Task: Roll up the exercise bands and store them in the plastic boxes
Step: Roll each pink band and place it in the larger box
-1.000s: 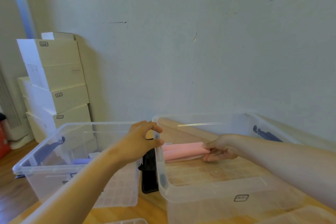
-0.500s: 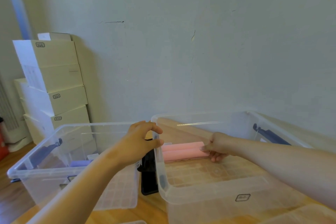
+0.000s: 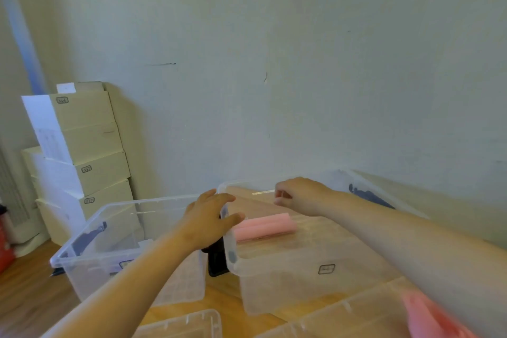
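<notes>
Left hand (image 3: 211,217) grips the near-left corner of the right box (image 3: 326,269): fingers curl over the rim, thumb presses the inner wall. Right hand (image 3: 299,195) hangs in the air above that box's far side, apart from everything, fingers loosely curled with nothing in them that I can see.

Pink band roll (image 3: 264,225) lies on the floor of the right box, towards its far-left part. Its long axis runs left to right, roughly parallel to the back wall, right end slightly farther from me. Left end sits hidden behind my left thumb.

Left box (image 3: 123,241) stands just beside the right one, a black object (image 3: 216,261) between them. Blurred pink shape (image 3: 428,318) at bottom right; cannot tell what. Cardboard cartons (image 3: 82,145) stacked against the wall, far left.
</notes>
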`<state>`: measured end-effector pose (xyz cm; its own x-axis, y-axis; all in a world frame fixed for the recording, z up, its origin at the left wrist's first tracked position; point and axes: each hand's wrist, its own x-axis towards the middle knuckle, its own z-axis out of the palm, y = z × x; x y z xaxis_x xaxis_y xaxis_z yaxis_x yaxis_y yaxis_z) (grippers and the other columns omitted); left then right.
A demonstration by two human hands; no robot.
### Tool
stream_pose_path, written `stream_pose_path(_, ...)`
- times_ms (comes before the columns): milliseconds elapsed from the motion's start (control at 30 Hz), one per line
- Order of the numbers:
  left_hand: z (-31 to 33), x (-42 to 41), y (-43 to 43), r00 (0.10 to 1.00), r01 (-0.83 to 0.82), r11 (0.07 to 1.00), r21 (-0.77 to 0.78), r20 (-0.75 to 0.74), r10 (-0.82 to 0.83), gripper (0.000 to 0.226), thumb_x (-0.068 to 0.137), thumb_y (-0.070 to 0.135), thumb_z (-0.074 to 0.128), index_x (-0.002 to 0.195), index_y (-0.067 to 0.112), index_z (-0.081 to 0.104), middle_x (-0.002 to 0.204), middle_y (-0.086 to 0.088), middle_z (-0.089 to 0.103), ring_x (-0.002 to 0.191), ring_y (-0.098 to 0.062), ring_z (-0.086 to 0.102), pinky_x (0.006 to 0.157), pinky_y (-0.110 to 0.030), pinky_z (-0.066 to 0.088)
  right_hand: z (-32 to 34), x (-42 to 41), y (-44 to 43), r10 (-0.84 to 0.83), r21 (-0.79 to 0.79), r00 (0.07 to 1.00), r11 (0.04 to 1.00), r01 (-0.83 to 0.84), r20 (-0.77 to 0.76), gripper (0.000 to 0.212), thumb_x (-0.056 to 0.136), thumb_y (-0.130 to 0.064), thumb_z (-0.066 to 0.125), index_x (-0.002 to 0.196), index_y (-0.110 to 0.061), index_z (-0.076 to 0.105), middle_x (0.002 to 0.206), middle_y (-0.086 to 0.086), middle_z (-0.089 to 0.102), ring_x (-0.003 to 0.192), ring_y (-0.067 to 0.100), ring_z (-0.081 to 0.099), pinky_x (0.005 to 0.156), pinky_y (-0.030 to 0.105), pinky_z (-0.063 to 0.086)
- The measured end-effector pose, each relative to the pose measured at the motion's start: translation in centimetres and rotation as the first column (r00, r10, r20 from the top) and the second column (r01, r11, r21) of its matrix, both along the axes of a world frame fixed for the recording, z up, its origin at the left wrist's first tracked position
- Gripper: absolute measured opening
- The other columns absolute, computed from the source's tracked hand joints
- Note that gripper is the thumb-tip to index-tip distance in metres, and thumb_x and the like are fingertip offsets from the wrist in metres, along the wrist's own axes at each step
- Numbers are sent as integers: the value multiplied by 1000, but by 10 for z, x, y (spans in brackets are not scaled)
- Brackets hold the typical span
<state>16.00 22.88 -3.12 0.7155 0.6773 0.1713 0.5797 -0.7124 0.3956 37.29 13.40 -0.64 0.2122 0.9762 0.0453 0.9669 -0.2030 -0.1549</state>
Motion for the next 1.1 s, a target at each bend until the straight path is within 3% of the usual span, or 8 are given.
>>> stream_pose_path(233, 21, -17, -61, 998, 38, 992, 123, 46, -44, 46, 95, 50, 50, 135, 27, 50, 148, 7, 44, 146, -12, 20, 116, -34, 20, 10, -48, -64, 132, 89, 991, 987, -133, 17, 23, 97, -38, 48, 105, -21, 60, 113, -3, 62, 104, 18, 56, 89, 37, 46)
stream_pose_path(433, 28, -45, -125, 996, 93, 986, 141, -11, -92, 46, 96, 48, 50, 136, 24, 50, 145, 4, 47, 139, -16, 33, 112, -33, 27, 10, -81, -128, 121, 112, 991, 986, -127, 53, 34, 98, -41, 45, 124, -22, 56, 131, -3, 56, 113, 17, 55, 89, 31, 44)
stream_pose_path(567, 34, -71, -175, 990, 140, 989, 56, 6, -141, 47, 95, 47, 53, 135, 22, 51, 140, 2, 51, 119, -21, 51, 103, -37, 41, 19, -110, -190, 73, 118, 997, 990, -74, 7, 34, 98, -40, 46, 124, -22, 58, 132, -2, 57, 116, 17, 55, 97, 32, 43)
stream_pose_path(767, 30, -99, -256, 972, 212, 975, -71, 115, -203, 48, 95, 44, 56, 137, 21, 53, 142, 7, 50, 134, -13, 43, 107, -28, 34, 26, -143, -268, -33, 129, 995, 991, 44, -91, 27, 95, -43, 51, 104, -23, 68, 116, -7, 66, 109, 15, 58, 97, 38, 43)
stream_pose_path(867, 14, -108, -287, 967, 244, 963, -114, 104, -233, 45, 94, 42, 58, 134, 20, 55, 139, 5, 53, 129, -14, 47, 100, -24, 36, 16, -157, -303, -55, 137, 988, 988, 76, -147, 26, 95, -36, 54, 107, -20, 69, 120, -7, 65, 115, 15, 55, 95, 25, 38)
stream_pose_path(933, 1, -110, -303, 963, 261, 953, -153, 106, -247, 44, 93, 39, 61, 132, 19, 57, 137, 5, 55, 128, -14, 48, 98, -22, 36, 7, -161, -324, -80, 116, 989, 989, 95, -126, 27, 96, -34, 54, 113, -18, 67, 124, -7, 62, 118, 14, 53, 82, 14, 30)
stream_pose_path(967, -6, -111, -310, 964, 262, 951, -165, 99, -248, 43, 93, 38, 62, 131, 18, 57, 136, 5, 56, 128, -14, 48, 98, -22, 35, 0, -160, -334, -105, 104, 987, 988, 118, -126, 28, 96, -33, 54, 116, -18, 66, 126, -6, 61, 118, 14, 52, 80, 14, 29)
stream_pose_path(1100, -32, -102, -323, 963, 260, 940, -220, 125, -238, 38, 92, 30, 66, 126, 15, 62, 132, 2, 59, 125, -14, 50, 96, -19, 34, -23, -143, -350, -213, 45, 957, 973, 226, -198, 30, 94, -35, 57, 119, -21, 63, 132, -4, 57, 123, 16, 50, 97, 28, 38)
